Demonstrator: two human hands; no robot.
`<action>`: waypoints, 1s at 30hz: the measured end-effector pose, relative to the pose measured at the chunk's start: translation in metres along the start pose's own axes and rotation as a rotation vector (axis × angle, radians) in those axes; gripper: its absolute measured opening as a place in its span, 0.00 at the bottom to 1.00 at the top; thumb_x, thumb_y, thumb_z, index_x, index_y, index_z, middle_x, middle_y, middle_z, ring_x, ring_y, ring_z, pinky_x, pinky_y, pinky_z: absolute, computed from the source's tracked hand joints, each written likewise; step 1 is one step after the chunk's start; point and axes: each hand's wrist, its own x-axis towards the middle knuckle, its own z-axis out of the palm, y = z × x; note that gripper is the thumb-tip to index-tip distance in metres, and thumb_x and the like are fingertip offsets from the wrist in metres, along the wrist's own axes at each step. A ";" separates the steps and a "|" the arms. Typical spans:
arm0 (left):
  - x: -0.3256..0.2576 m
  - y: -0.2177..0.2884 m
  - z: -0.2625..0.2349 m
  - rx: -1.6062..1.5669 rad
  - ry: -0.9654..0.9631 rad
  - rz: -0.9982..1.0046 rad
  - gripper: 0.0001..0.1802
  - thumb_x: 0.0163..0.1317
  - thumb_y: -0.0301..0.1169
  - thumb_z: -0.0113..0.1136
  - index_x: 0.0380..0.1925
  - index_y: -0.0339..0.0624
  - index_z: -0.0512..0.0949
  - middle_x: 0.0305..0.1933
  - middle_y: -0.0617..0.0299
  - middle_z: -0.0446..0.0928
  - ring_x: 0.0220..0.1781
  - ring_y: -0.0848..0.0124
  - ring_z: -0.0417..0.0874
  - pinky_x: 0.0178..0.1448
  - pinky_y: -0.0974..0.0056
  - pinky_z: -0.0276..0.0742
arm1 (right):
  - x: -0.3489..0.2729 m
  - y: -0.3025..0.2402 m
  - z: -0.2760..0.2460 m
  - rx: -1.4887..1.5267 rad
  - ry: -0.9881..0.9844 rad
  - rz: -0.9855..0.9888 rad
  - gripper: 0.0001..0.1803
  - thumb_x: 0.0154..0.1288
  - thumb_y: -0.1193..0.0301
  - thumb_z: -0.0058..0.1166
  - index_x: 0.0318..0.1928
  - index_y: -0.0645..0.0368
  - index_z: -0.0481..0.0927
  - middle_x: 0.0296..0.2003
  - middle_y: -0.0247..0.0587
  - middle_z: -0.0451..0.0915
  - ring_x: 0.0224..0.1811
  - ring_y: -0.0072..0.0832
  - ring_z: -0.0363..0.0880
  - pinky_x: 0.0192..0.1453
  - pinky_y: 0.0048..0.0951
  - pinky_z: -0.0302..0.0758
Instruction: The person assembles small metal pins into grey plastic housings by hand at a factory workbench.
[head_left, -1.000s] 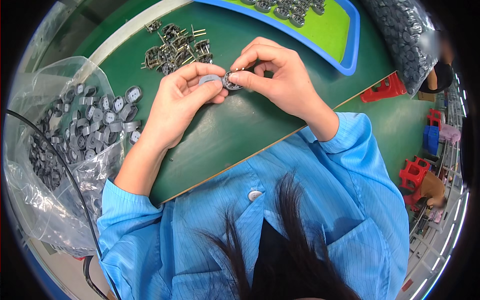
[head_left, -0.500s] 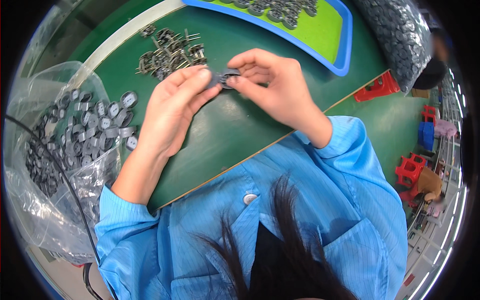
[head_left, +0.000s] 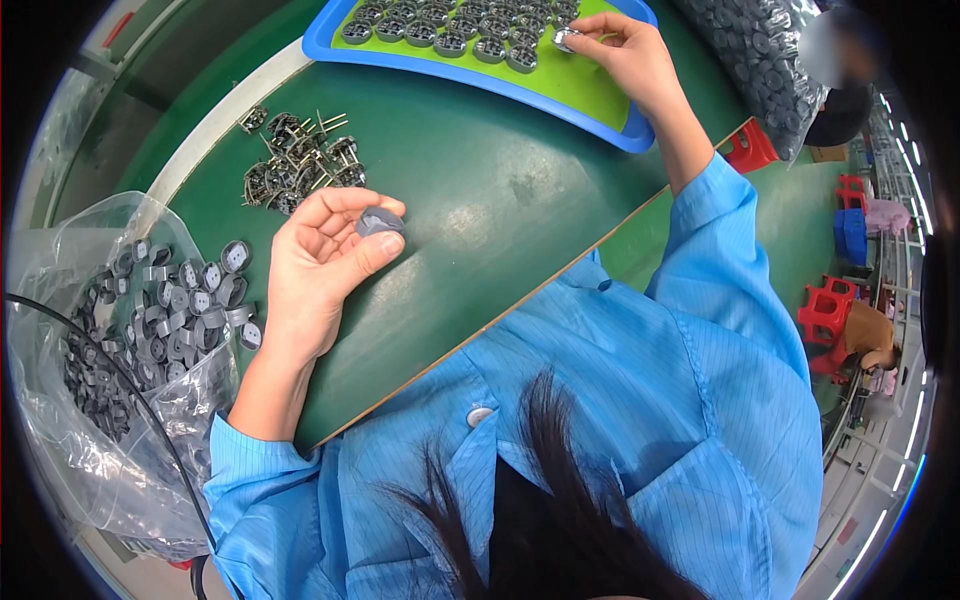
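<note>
My left hand (head_left: 322,258) rests on the green table (head_left: 470,200), its thumb and fingers pinching a small grey round cap (head_left: 379,221). Far up at the right, my right hand (head_left: 625,48) reaches over the blue tray (head_left: 480,72) and holds a small assembled grey part (head_left: 566,38) at the end of a row of like parts (head_left: 445,30) on the tray's green liner. A pile of metal pin parts (head_left: 298,162) lies just above my left hand.
A clear plastic bag (head_left: 110,340) of several grey caps lies open at the left table edge. Another bag of dark parts (head_left: 750,50) sits at the upper right. Red stools (head_left: 825,310) and a seated person (head_left: 870,340) are on the floor at the right.
The hands, joined together at the table's middle before, have parted. My right hand has carried the assembled part up to the tray, while my left hand stayed low with a grey cap.
</note>
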 end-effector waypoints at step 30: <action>0.003 -0.003 -0.002 0.031 -0.059 -0.012 0.17 0.58 0.22 0.62 0.48 0.36 0.73 0.39 0.64 0.77 0.38 0.82 0.78 0.43 0.75 0.75 | -0.071 -0.060 0.090 -0.177 -0.183 -0.447 0.09 0.56 0.71 0.53 0.37 0.59 0.80 0.28 0.46 0.81 0.27 0.42 0.79 0.33 0.40 0.75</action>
